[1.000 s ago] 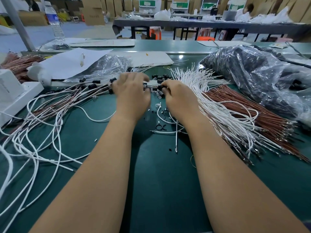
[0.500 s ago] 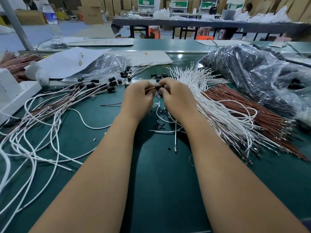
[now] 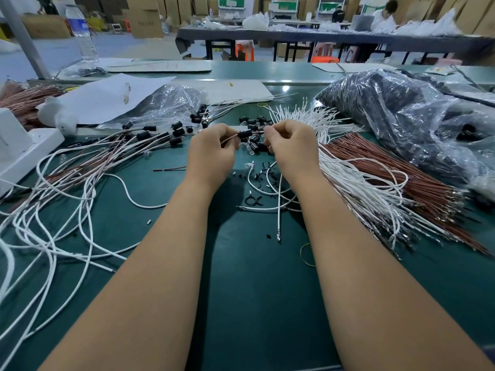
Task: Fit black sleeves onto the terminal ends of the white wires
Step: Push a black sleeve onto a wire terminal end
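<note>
Our left hand [image 3: 211,151] pinches a brown wire [image 3: 229,138]. Our right hand [image 3: 290,148] pinches its far end; a black sleeve [image 3: 245,134] sits between them

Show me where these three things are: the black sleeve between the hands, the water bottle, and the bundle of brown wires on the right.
black sleeve [image 3: 245,134], head view, middle of its body.
water bottle [image 3: 81,36], head view, its clear middle part.
bundle of brown wires [image 3: 396,172], head view, middle of the bundle.

Fingertips hidden behind curled knuckles
</note>
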